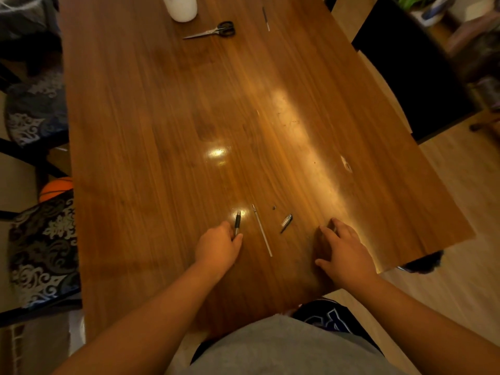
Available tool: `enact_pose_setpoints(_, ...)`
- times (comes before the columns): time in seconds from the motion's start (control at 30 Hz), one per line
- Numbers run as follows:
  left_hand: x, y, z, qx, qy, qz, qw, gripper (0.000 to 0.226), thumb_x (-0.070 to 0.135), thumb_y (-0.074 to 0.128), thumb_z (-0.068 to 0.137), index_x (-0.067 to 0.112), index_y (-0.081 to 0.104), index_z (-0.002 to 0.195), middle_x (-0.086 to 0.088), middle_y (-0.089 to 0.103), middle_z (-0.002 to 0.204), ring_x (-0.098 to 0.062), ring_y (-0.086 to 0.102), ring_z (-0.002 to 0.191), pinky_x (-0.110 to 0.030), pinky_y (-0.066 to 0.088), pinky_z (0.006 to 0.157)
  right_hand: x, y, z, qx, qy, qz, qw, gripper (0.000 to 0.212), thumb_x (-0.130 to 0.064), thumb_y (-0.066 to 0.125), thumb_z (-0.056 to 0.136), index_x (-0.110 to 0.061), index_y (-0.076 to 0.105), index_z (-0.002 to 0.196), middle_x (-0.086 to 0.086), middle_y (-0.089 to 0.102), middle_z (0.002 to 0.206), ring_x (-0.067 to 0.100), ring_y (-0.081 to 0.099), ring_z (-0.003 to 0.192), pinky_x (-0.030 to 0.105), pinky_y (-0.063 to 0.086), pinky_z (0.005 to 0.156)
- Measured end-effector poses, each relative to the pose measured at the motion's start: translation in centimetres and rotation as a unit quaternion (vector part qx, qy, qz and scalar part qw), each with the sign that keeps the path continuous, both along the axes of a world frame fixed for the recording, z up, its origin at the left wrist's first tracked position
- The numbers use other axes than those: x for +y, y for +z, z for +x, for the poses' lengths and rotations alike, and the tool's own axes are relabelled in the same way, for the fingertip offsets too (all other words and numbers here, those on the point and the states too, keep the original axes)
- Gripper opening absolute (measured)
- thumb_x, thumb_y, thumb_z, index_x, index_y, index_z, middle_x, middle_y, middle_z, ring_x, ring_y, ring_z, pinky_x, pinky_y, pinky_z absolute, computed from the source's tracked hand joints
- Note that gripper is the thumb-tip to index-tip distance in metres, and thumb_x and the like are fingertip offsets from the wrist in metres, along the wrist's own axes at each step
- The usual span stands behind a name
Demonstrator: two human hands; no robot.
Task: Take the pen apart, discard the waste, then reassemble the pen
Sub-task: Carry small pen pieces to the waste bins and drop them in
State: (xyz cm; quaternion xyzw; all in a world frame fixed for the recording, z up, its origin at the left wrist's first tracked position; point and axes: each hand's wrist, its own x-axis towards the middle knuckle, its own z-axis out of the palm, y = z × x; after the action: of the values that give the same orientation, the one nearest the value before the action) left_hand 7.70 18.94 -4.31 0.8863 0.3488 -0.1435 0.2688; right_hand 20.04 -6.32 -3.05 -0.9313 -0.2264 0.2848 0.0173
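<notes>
Nearest the person, on the near end of the wooden table (pixel 151 125), both hands sit among the pieces of a dismantled pen. At about 7 o'clock from the table's centre, the left hand (pixel 217 246) pinches the near end of the black pen barrel (pixel 237 222) between thumb and fingers; the barrel lies on the wood, pointing toward 12 o'clock. Just to its right lies the thin pale refill (pixel 262 230), a long straight rod angled slightly. Beyond that, toward 5 o'clock, rest the dark clip piece (pixel 286 223) and a tiny dark part (pixel 274 207), apart from each other. The right hand (pixel 343 251) lies spread, palm down on the wood, grasping nothing. Far off at 12 o'clock sit black-handled scissors (pixel 213 30), a white cylinder (pixel 181 6) and another slim pen (pixel 266 18).
</notes>
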Motion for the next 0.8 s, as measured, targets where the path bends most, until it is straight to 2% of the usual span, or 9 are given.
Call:
enact_pose_setpoints(0.23,-0.8,0.8,-1.2,-0.022,0.037,-0.019,0.999,0.032,0.052,0.054,0.088,0.022,0.054,0.078,0.000,0.065,0.068,-0.020,0.062,0.063,-0.038,0.056,0.060,-0.6,0.4,-0.3,0.008,0.020,0.008,1.000,0.085,-0.045,0.069,0.080,-0.028,0.024,0.150,0.005,0.012,0.162,0.027,0.015,0.146,0.041,0.030,0.114)
enact_pose_setpoints(0.33,-2.6,1.4,-2.6,-0.031,0.039,-0.054,0.997,0.026,0.050,0.054,0.090,0.027,0.054,0.076,0.001,0.063,0.066,-0.017,0.061,0.059,-0.037,0.055,0.056,-2.3,1.1,-1.4,0.019,0.003,0.063,0.998,0.071,-0.043,0.066,0.083,-0.025,0.036,0.145,0.005,0.030,0.154,0.025,0.030,0.139,0.040,0.037,0.110)
enact_pose_setpoints(0.43,-6.2,1.6,-4.3,-0.001,-0.001,-0.166,0.986,0.022,0.048,0.056,0.089,0.029,0.058,0.078,0.001,0.064,0.068,-0.012,0.060,0.058,-0.030,0.050,0.052,-5.9,2.0,-3.7,0.043,-0.070,0.168,0.982,0.046,-0.040,0.064,0.086,-0.023,0.056,0.128,-0.002,0.060,0.119,0.012,0.056,0.105,0.026,0.048,0.085)
enact_pose_setpoints(0.5,-9.5,1.3,-5.3,0.046,-0.055,-0.230,0.971,0.021,0.047,0.057,0.088,0.028,0.061,0.079,0.001,0.066,0.074,-0.012,0.062,0.065,-0.030,0.052,0.059,-9.3,2.4,-5.5,0.092,-0.138,0.209,0.964,0.032,-0.036,0.065,0.087,-0.023,0.063,0.117,-0.010,0.065,0.100,0.003,0.060,0.088,0.017,0.045,0.072)
enact_pose_setpoints(0.57,-13.2,0.7,-6.2,0.097,-0.097,-0.272,0.952,0.020,0.045,0.059,0.088,0.026,0.064,0.081,0.001,0.068,0.081,-0.012,0.064,0.073,-0.033,0.055,0.069,-13.5,2.1,-7.4,0.134,-0.185,0.212,0.950,0.023,-0.033,0.066,0.087,-0.023,0.066,0.108,-0.012,0.065,0.092,0.005,0.062,0.084,0.022,0.050,0.072)
enact_pose_setpoints(0.63,-16.9,-0.2,-6.8,0.133,-0.139,-0.266,0.945,0.025,0.045,0.059,0.087,0.021,0.067,0.084,-0.001,0.069,0.085,-0.016,0.064,0.078,-0.040,0.054,0.076,-18.3,1.3,-9.4,0.163,-0.231,0.195,0.939,0.018,-0.032,0.066,0.087,-0.022,0.068,0.103,-0.007,0.067,0.091,0.010,0.063,0.085,0.031,0.053,0.076)
enact_pose_setpoints(0.7,-20.5,-1.1,-7.2,0.162,-0.182,-0.233,0.942,0.027,0.044,0.058,0.087,0.019,0.063,0.079,-0.001,0.065,0.079,-0.017,0.060,0.075,-0.040,0.052,0.074,-23.4,0.2,-11.6,0.183,-0.276,0.176,0.927,0.018,-0.032,0.065,0.088,-0.021,0.068,0.101,-0.004,0.068,0.093,0.010,0.063,0.085,0.029,0.051,0.075)
enact_pose_setpoints(0.8,-25.1,-2.3,-7.7,0.189,-0.220,-0.193,0.937,0.023,0.039,0.056,0.090,0.022,0.057,0.075,0.003,0.059,0.073,-0.011,0.055,0.070,-0.033,0.048,0.071,-31.3,-1.6,-15.4,0.200,-0.354,0.146,0.902,0.017,-0.033,0.064,0.089,-0.018,0.068,0.095,0.000,0.069,0.091,0.016,0.065,0.084,0.030,0.050,0.073)
